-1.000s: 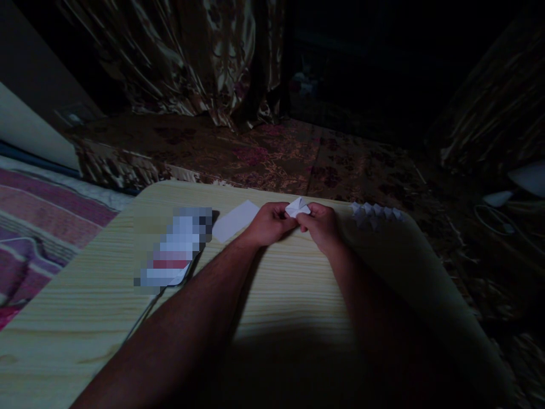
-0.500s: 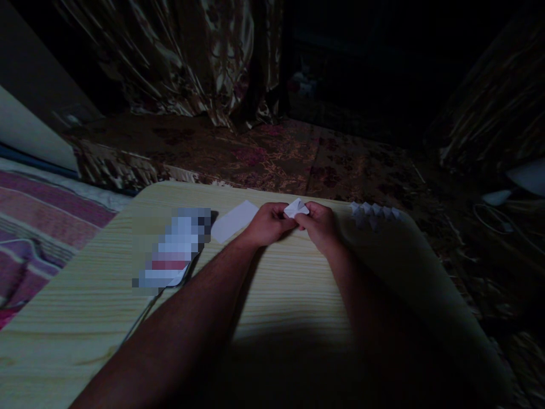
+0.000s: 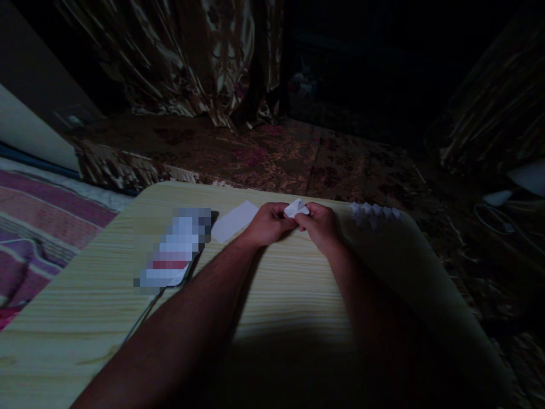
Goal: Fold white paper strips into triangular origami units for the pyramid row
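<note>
Between my two hands, near the far edge of the table, is a small piece of folded white paper (image 3: 297, 207) with creases meeting in its middle. My left hand (image 3: 272, 222) pinches its left side, and my right hand (image 3: 318, 224) grips the right side with the thumb across the front. Just left of my left hand lies a flat sheet of white paper (image 3: 233, 221). To the right of my right hand, several small folded paper pieces (image 3: 374, 213) stand in a cluster, dim in shadow.
A phone-like device (image 3: 176, 250), blurred by pixelation, lies on the pale wooden table (image 3: 293, 289) with a cable (image 3: 138, 324) running from it. Beyond the table are a patterned cloth (image 3: 264, 150) and curtains (image 3: 204, 57). Striped bedding (image 3: 38, 210) is at left.
</note>
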The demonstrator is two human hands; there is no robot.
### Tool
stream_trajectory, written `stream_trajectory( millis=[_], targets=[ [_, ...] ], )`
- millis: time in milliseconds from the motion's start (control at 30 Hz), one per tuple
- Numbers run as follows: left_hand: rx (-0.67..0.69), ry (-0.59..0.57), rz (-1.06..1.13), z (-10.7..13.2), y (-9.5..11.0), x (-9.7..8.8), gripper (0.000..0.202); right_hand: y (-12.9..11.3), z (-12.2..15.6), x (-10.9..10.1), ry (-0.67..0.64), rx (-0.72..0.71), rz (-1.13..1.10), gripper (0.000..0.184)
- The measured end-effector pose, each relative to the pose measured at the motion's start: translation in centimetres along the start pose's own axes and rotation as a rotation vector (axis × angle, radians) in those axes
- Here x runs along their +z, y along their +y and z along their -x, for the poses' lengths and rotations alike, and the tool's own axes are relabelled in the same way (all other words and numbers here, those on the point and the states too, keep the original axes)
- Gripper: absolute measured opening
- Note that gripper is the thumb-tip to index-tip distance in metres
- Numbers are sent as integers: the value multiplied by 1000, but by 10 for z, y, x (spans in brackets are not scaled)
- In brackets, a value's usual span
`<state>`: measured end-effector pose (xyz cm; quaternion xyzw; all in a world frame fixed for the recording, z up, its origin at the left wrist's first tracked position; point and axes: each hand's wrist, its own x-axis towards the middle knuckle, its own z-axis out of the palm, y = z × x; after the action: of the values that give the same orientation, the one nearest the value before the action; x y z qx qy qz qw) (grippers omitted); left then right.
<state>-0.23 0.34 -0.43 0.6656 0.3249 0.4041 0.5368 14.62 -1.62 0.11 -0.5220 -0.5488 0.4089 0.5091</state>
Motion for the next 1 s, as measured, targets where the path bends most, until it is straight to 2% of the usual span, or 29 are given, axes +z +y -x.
stream_trajectory(
  millis=[200,467,1000],
  targets=[
    [0,-16,2,0,2,0,16,-3,0,0,-2,19,13,12],
    [-47,69,10,-1,2,-2,13,1,-3,-2,-55,-5,-142,9],
    [-34,174,80,0,12,2,22,1,-1,-1,-30,-3,-72,8]
  ],
)
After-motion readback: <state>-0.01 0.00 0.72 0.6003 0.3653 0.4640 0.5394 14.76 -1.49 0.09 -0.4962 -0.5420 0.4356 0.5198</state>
